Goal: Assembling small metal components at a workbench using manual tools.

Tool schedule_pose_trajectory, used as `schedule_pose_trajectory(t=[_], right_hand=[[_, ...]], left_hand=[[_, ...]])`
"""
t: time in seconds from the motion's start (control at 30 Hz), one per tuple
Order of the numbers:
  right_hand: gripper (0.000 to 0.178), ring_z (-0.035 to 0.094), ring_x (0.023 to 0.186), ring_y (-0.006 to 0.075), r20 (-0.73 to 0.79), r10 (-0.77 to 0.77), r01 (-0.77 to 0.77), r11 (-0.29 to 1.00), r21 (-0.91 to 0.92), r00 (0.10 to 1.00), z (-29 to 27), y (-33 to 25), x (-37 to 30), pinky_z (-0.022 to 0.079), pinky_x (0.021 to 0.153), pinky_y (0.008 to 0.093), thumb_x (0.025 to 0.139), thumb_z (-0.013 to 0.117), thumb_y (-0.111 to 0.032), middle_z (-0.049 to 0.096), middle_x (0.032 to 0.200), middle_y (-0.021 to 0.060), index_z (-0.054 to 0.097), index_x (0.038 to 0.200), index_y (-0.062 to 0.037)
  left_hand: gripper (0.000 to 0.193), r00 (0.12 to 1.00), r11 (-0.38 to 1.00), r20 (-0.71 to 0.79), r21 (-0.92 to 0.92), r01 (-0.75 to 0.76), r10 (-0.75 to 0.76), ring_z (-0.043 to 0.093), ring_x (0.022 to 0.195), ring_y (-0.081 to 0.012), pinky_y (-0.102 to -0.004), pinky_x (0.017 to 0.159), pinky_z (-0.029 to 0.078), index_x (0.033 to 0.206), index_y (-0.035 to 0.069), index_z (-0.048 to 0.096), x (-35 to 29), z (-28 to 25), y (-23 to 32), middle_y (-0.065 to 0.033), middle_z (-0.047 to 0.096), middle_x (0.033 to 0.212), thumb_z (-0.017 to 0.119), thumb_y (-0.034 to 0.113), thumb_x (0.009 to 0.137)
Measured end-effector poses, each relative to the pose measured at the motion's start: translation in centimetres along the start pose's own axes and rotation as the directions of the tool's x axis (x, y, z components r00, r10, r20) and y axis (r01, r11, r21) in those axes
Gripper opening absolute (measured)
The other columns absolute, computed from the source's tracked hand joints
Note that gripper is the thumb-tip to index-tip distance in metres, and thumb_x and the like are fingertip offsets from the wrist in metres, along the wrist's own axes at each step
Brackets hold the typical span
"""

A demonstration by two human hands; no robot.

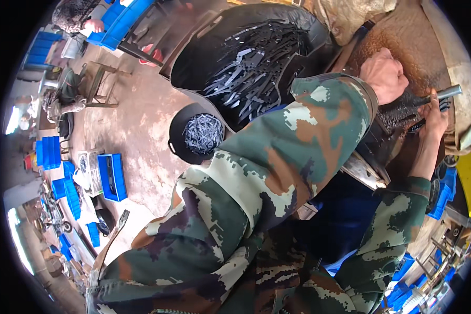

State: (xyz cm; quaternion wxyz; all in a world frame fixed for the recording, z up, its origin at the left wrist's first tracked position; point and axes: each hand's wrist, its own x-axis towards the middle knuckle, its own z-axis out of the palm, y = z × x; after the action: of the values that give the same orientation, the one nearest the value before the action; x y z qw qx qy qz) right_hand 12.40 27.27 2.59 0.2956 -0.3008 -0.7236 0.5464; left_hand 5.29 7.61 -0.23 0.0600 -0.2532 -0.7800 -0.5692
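My left hand (384, 77), at the upper right, is closed in a fist over the dark, greasy work surface (397, 112). Whatever its fingers hold is hidden. To its right and a little nearer, my right hand (435, 119) is closed around dark metal strips (416, 126), whose ends poke out on both sides. Its raised finger lies against a grey metal bar (449, 92). Left of my hands, a big black tub (193, 63) holds a heap of dark metal strips (261, 63).
A small black bucket (176, 137) of shiny metal pieces (204, 133) stands beside the tub. Blue bins (111, 178) and a wooden stool (100, 83) are on the floor to the left. At the far upper left, another person's hand (93, 25) is by a blue tray (121, 21).
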Motion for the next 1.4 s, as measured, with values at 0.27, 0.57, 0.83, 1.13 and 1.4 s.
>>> schedule_pose_trajectory(t=[0.27,0.57,0.83,1.13,1.4], right_hand=[[0.024,0.042,0.047,0.0089,0.009,-0.013,0.013,0.998,-0.066,1.000,-0.4,0.0,0.2,0.045,0.048,0.0269,0.093,0.070,-0.022,0.041,0.055,-0.0034,0.071,0.102,-0.0002],[0.029,0.047,0.050,0.0095,0.006,-0.011,0.012,0.991,-0.134,1.000,-0.6,-0.1,0.8,0.048,0.051,0.0259,0.091,0.073,-0.028,0.046,0.059,-0.0020,0.073,0.101,-0.0010],[0.030,0.045,0.050,0.0084,-0.014,-0.016,0.015,0.995,-0.103,1.000,-1.0,-0.3,0.4,0.048,0.051,0.0256,0.091,0.073,-0.029,0.044,0.059,-0.0032,0.074,0.102,-0.0007],[0.031,0.046,0.049,0.0097,0.007,-0.025,0.026,0.994,-0.105,1.000,-0.6,-0.7,0.2,0.049,0.052,0.0262,0.093,0.070,-0.027,0.042,0.057,-0.0031,0.072,0.106,0.0010],[0.031,0.050,0.051,0.0100,-0.021,-0.012,0.008,0.988,-0.151,1.000,-0.4,-1.3,-0.2,0.048,0.052,0.0255,0.093,0.071,-0.028,0.045,0.058,-0.0018,0.072,0.106,0.0008]], left_hand=[[0.021,1.000,0.996,0.025,-0.087,0.001,0.001,0.063,0.099,-0.0352,-0.0426,0.091,0.051,0.088,0.012,0.076,0.6,-2.3,1.7,-0.0183,0.064,0.103,0.065,0.028,0.081],[0.033,0.970,0.983,0.242,0.176,-0.050,0.006,0.069,0.088,-0.0235,-0.0335,0.083,0.052,0.104,0.005,0.072,3.3,-21.8,-8.3,-0.0154,0.072,0.093,0.061,0.033,0.091],[0.028,0.931,0.659,0.137,0.740,0.131,-0.339,0.071,0.090,-0.0273,-0.0366,0.084,0.054,0.106,0.009,0.073,-2.6,-29.8,-23.1,-0.0150,0.073,0.097,0.071,0.024,0.082],[0.034,0.949,0.547,0.040,0.824,0.147,-0.314,0.064,0.103,-0.0357,-0.0423,0.090,0.052,0.112,0.011,0.070,-4.8,-28.3,-26.2,-0.0146,0.060,0.110,0.072,0.023,0.081],[0.021,0.975,0.765,0.019,0.624,0.161,-0.220,0.068,0.081,-0.0306,-0.0377,0.078,0.053,0.104,0.006,0.068,-5.1,-29.9,-26.6,-0.0098,0.069,0.083,0.056,0.019,0.093]])
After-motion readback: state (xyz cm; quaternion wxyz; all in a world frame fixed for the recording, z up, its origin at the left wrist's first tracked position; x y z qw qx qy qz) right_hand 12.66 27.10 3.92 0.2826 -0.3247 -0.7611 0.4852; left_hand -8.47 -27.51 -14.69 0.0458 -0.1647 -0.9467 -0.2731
